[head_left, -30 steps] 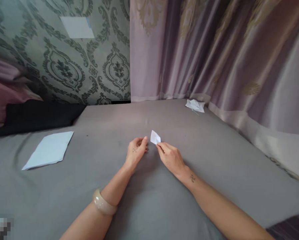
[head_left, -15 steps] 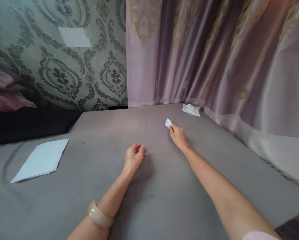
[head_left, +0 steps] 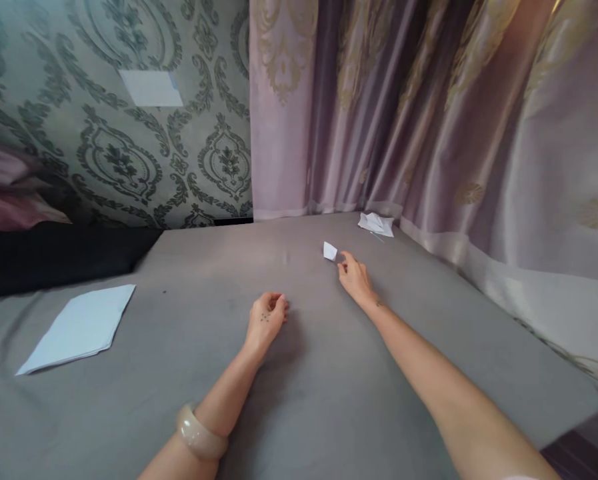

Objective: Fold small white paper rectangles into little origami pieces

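Note:
A small folded piece of white paper [head_left: 330,251] lies on the grey fabric surface [head_left: 213,267], just left of the fingertips of my right hand [head_left: 356,279]. That hand rests on the fabric, holding nothing, and a small gap separates it from the paper. My left hand [head_left: 267,319] lies nearer the middle with its fingers curled in, empty. A cream bangle [head_left: 201,432] circles my left wrist.
A stack of white paper sheets [head_left: 79,329] lies at the left. A crumpled white paper piece [head_left: 376,225] sits in the far corner. Black cloth [head_left: 63,257] lies at the back left, below patterned wallpaper [head_left: 123,133]. A mauve curtain [head_left: 379,113] hangs along the back and right.
My right hand has let go of the folded paper, which now lies on the fabric beside its fingertips. The view has shifted slightly; my left hand stays nearly still.

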Demonstrator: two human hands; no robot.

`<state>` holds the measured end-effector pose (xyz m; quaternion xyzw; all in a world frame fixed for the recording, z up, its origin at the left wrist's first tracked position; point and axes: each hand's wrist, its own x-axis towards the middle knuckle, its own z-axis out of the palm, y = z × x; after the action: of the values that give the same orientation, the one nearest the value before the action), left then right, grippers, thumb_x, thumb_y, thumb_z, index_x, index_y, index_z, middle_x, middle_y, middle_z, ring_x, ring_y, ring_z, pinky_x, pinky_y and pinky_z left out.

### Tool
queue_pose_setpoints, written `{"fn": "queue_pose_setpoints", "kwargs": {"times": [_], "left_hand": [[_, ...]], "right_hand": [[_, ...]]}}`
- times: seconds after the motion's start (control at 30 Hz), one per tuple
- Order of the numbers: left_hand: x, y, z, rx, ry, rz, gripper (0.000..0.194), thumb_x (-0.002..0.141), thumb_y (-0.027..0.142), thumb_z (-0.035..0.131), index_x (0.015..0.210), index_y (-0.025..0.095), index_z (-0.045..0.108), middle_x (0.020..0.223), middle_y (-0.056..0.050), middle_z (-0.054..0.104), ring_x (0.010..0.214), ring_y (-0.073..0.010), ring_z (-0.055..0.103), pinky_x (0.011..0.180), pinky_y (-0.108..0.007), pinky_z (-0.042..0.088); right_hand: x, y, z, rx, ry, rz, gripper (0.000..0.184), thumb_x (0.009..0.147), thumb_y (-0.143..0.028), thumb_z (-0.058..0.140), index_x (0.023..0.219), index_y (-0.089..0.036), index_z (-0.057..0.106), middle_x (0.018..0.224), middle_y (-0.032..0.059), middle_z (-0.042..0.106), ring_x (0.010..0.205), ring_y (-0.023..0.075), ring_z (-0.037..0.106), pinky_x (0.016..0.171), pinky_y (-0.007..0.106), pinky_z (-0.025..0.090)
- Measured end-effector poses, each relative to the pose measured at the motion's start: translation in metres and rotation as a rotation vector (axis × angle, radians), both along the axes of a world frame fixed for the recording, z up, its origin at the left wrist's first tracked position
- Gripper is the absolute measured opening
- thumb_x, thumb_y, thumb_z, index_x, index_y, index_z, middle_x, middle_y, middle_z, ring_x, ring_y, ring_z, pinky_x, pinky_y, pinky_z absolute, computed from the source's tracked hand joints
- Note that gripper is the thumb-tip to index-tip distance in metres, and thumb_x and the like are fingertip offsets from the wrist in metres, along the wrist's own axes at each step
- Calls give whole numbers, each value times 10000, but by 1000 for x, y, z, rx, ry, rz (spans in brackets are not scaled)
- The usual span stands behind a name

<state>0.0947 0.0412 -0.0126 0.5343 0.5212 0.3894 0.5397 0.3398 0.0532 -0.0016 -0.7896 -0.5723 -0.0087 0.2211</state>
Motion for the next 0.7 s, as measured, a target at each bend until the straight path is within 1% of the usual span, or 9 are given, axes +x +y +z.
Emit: {"fn": "queue_pose_setpoints", "kwargs": {"times": [0.13, 0.27, 0.33, 0.5, 0.6, 0.7], "left_hand": [[0, 1, -2, 0, 17, -11, 216, 824, 289, 534, 917, 105, 597, 791, -97, 668, 598, -135, 607, 529, -230, 491], [1, 3, -6, -14, 25, -17, 209, 837, 281, 514, 921, 107, 596, 791, -96, 670, 597, -131, 607, 527, -221, 484], [1, 4, -7, -15, 25, -21, 202, 838, 276, 510, 916, 110, 595, 791, -92, 669, 595, -128, 605, 535, -221, 485], [1, 4, -8, -13, 30, -25, 208, 840, 281, 505, 928, 114, 591, 792, -88, 666, 603, -130, 607, 542, -223, 489], [0, 4, -9, -9, 28, -29, 211, 835, 290, 514, 925, 118, 594, 788, -86, 668, 600, -129, 607, 539, -220, 489], [0, 5, -11, -5, 21, -33, 211, 835, 294, 516, 923, 119, 596, 790, -89, 671, 593, -126, 603, 535, -216, 488]], "right_hand": [[-11, 6, 2, -28, -43, 32, 348, 920, -205, 441, 1259, -219, 514, 1097, 91, 657, 925, 191, 627, 754, 270, 426], [-17, 14, 2, -55, -81, 15, 288, 951, -224, 385, 1141, -194, 600, 1080, 116, 647, 913, 195, 625, 752, 278, 414], [-14, 19, 2, -61, -93, -15, 305, 965, -223, 346, 1103, -170, 613, 1066, 131, 644, 915, 199, 623, 753, 283, 409], [1, 26, 5, -58, -111, -90, 353, 976, -206, 283, 1119, -130, 597, 1076, 170, 629, 957, 226, 615, 764, 308, 409], [8, 27, 6, -71, -109, -99, 326, 964, -199, 326, 1109, -133, 610, 1057, 168, 638, 947, 226, 622, 769, 306, 413], [11, 24, 7, -65, -105, -95, 304, 947, -195, 377, 1159, -151, 591, 1060, 161, 644, 956, 229, 625, 771, 302, 418]]}}
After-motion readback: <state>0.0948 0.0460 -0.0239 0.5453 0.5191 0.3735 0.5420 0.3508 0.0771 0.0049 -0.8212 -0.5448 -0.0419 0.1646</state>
